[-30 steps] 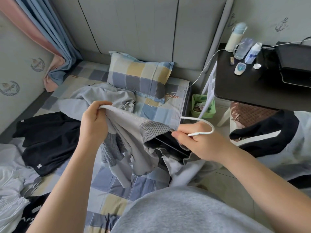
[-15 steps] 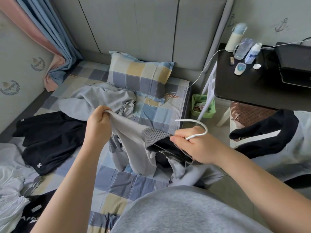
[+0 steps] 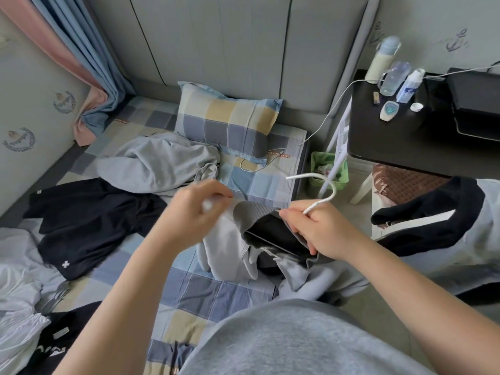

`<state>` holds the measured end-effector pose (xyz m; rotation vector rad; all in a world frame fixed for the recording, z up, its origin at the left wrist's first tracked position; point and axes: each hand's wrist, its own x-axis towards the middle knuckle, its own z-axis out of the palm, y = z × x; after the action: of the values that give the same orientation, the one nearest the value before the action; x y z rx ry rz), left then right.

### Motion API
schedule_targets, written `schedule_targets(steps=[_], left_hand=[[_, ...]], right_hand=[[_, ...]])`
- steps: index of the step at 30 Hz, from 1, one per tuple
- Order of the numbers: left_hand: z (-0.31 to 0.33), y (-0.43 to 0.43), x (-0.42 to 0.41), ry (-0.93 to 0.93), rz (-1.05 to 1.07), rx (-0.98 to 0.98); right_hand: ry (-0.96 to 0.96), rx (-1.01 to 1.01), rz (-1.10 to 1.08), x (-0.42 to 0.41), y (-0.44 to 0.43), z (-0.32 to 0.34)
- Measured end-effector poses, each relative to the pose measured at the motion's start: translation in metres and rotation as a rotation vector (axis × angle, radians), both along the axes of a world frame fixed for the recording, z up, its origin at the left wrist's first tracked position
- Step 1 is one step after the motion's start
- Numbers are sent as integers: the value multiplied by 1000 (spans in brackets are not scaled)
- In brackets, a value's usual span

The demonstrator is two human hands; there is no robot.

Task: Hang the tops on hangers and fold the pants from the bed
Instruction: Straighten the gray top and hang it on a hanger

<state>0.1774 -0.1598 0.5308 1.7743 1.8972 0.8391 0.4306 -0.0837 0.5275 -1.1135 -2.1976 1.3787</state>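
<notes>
A grey top (image 3: 230,247) with a ribbed collar hangs between my hands over the bed's near edge. My left hand (image 3: 194,209) grips its shoulder fabric, blurred by motion. At the collar, my right hand (image 3: 313,228) holds the neck of a white hanger (image 3: 322,190), whose hook curves up and to the left. The hanger's body is hidden inside the top. A light grey garment (image 3: 157,161) lies crumpled below the pillow, a black garment (image 3: 89,223) lies spread at the left, and white clothes (image 3: 19,301) are heaped at the lower left.
The checked bed sheet (image 3: 216,290) and a checked pillow (image 3: 227,117) fill the middle. A black bedside table (image 3: 400,136) with bottles stands at the right, a green basket (image 3: 327,169) below it. A black and white garment (image 3: 433,220) lies at the right. A white cable (image 3: 319,125) crosses the bed.
My left hand has moved right and inward along the grey top's shoulder, toward the collar. The hanger hook has tilted a little upward in my right hand.
</notes>
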Motion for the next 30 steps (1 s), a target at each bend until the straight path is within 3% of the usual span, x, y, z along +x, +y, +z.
schedule_targets(steps=[4,8,13,18,23,27,30], left_hand=[[-10,3,20,250,-76,13],[-14,0,26,185,-130,184],[-13,0,10,113,-19,227],[-5,-4,-19,79,164,248],[-2,-5,-26,98,199,245],[-6,-8,-30,114,200,203],[-6,-11,-32,108,207,198]], right_hand=[[16,21,12,-2,11,4],[5,8,35,3,20,-1],[-35,88,2,24,39,-13],[-219,-217,-5,74,60,-35],[-241,-7,-223,83,63,-50],[-38,142,-436,80,64,-41],[57,233,-467,79,64,-28]])
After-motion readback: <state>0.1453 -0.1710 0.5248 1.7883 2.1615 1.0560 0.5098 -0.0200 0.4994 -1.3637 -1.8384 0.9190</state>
